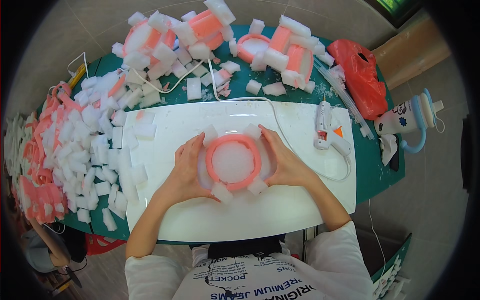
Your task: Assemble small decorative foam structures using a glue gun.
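White underneath, with the ring (233, 186) in the middle of the board (280, 215), between left hand (184, 172) and right hand (291, 167), with fingers (194, 144) spread against its blocks (221, 192), maybe to keep it steady.

Tabletop (377, 175): green, its outline bowed by the lens; a white sheet (295, 215) covers its front middle. Floor (430, 215): grey, right of the tabletop. Grey tiles (320, 17) with thin joint lines behind the far edge; wall or floor, cannot tell. Upper right: green pane (395, 6) in a dark frame, possibly a window; brown panel (415, 52) below it. Lower left: red seat (101, 245), partly hidden. Lower right: second green surface (395, 256), tilted in view. Light: even, with bright glare streaks on the sheet.
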A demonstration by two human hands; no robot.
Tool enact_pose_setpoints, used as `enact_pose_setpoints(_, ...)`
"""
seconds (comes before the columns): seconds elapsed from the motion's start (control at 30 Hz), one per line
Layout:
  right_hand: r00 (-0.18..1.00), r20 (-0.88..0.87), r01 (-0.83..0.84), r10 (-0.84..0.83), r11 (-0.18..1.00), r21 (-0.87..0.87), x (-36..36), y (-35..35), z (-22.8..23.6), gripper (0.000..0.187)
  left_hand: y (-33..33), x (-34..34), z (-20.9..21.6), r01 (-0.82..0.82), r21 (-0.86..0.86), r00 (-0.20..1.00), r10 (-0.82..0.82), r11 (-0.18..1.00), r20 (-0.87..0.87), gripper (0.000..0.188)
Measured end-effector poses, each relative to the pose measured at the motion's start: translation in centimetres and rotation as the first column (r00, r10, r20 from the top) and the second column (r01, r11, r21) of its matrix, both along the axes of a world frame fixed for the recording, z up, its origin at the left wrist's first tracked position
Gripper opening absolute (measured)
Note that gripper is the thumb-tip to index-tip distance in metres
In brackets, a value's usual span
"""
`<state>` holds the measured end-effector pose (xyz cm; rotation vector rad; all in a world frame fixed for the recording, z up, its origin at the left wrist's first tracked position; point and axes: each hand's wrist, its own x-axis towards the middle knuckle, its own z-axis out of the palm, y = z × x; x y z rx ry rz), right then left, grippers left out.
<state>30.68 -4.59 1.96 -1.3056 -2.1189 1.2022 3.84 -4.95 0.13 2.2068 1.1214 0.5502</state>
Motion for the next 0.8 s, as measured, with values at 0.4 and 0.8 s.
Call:
enact_pose_setpoints(0.4, 0.999, -0.02, 0.026, -0.027, 0.999, -0.048, 0.1, 0.0, 0.4, 0.11, 0.2, 0.5, 0.3, -0.155, -0.199, 0.988, 0.149, 0.968, -0.045, 0.133)
enact_pose_setpoints(0.8, 0.998, 0.049, 0.029, -0.029, 1.0, 0.007, 0.0, -0.2, 0.2, 0.102, 0.8, 0.4, 0.1, -0.088, -0.036, 0.994, 0.085, 0.995, -0.063, 0.12)
